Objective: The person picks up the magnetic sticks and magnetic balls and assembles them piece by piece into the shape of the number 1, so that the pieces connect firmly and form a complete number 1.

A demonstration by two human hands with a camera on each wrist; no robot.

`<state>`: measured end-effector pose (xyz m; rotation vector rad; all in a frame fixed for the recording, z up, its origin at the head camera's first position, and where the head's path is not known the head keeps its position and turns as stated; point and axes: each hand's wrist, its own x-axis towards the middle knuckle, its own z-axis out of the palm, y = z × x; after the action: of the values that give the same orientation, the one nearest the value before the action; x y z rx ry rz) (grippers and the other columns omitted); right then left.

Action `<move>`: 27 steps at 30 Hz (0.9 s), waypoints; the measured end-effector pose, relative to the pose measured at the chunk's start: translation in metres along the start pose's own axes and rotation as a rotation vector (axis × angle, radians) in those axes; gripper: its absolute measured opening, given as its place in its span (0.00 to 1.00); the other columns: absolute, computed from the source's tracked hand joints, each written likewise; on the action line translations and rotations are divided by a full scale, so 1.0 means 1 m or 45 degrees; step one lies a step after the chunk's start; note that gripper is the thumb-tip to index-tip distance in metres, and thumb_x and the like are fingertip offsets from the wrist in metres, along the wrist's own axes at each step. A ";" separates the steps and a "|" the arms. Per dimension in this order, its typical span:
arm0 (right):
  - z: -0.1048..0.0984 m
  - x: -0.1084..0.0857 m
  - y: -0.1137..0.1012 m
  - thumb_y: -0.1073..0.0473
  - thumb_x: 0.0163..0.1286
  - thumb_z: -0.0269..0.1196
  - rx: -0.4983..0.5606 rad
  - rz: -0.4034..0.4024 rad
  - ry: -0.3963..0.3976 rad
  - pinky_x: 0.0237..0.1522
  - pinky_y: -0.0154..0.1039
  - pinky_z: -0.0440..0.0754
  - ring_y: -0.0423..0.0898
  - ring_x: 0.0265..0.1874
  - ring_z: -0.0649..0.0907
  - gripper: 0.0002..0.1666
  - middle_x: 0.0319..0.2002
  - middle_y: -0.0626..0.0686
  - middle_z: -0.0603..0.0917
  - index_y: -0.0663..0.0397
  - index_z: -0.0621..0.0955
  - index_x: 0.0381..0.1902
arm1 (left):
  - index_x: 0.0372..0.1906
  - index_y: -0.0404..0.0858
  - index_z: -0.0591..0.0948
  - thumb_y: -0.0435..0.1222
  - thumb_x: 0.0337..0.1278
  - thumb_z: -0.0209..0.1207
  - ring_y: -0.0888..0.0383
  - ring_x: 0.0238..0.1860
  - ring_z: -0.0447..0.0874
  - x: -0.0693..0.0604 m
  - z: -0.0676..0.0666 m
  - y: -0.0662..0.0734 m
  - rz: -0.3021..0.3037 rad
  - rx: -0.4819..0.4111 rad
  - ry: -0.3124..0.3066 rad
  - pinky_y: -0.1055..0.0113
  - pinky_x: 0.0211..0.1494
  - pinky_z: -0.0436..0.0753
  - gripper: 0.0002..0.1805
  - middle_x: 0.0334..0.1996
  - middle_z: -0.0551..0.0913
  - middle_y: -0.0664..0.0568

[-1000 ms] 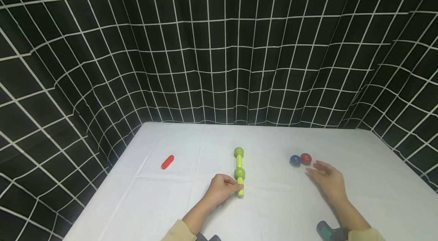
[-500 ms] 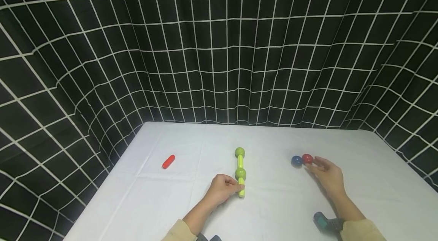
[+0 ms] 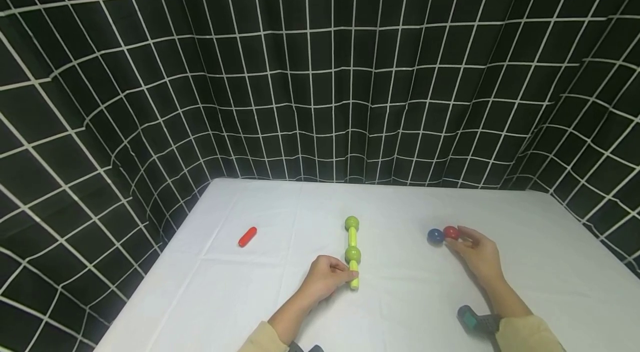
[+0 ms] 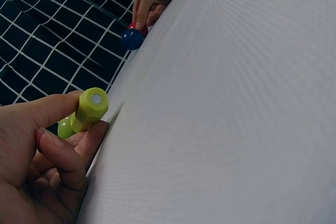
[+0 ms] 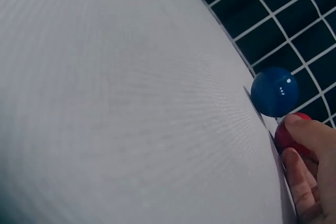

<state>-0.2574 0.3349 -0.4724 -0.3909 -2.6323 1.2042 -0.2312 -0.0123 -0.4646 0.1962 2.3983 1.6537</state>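
Note:
My left hand (image 3: 322, 278) pinches the near green stick (image 3: 354, 281) between thumb and fingers; the left wrist view shows the pale round end of that stick (image 4: 90, 109). In line beyond it lie a green ball (image 3: 353, 255), another green stick (image 3: 352, 236) and a far green ball (image 3: 352, 223). On the right, my right hand (image 3: 480, 256) pinches a red ball (image 3: 451, 232), its thumb on the ball (image 5: 293, 135) in the right wrist view. A blue ball (image 3: 435, 236) sits directly left of the red one.
A red stick (image 3: 247, 236) lies on the left part of the white-covered table (image 3: 400, 307). Behind the table and at both sides hangs a black curtain (image 3: 320, 85) with white grid lines. A dark grey device (image 3: 476, 320) is on the right wrist.
The right hand has moved slightly up and left to the red ball and now grips it. My left hand keeps its hold on the green stick.

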 end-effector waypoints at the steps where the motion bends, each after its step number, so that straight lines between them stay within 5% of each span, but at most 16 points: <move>1: 0.000 0.000 0.000 0.38 0.62 0.60 -0.003 -0.008 0.001 0.51 0.58 0.75 0.65 0.53 0.76 0.44 0.51 0.70 0.78 0.63 0.65 0.65 | 0.29 0.37 0.83 0.45 0.44 0.68 0.66 0.12 0.64 0.000 0.000 0.000 0.001 0.003 0.003 0.76 0.15 0.66 0.14 0.12 0.74 0.58; 13: 0.000 -0.001 -0.003 0.41 0.63 0.60 -0.023 -0.034 0.010 0.48 0.54 0.77 0.62 0.48 0.79 0.40 0.47 0.69 0.80 0.63 0.67 0.63 | 0.29 0.37 0.83 0.45 0.43 0.68 0.65 0.12 0.64 0.000 0.000 0.000 -0.004 -0.002 0.007 0.76 0.15 0.66 0.15 0.12 0.73 0.58; 22: 0.000 0.000 -0.002 0.41 0.63 0.60 -0.045 -0.053 0.023 0.34 0.34 0.77 0.57 0.42 0.82 0.38 0.47 0.68 0.80 0.63 0.69 0.61 | 0.29 0.36 0.83 0.44 0.43 0.68 0.65 0.12 0.64 -0.001 0.000 0.001 0.014 -0.006 0.012 0.76 0.15 0.66 0.14 0.12 0.73 0.58; 27: 0.000 0.000 0.000 0.40 0.63 0.60 -0.048 -0.039 0.021 0.38 0.43 0.80 0.58 0.43 0.81 0.38 0.48 0.68 0.79 0.63 0.69 0.61 | 0.29 0.36 0.83 0.44 0.43 0.68 0.65 0.12 0.64 -0.001 0.000 0.001 0.013 -0.012 0.006 0.76 0.15 0.66 0.14 0.12 0.73 0.58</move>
<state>-0.2568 0.3351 -0.4722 -0.3646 -2.6408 1.1386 -0.2303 -0.0119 -0.4641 0.2039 2.3966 1.6712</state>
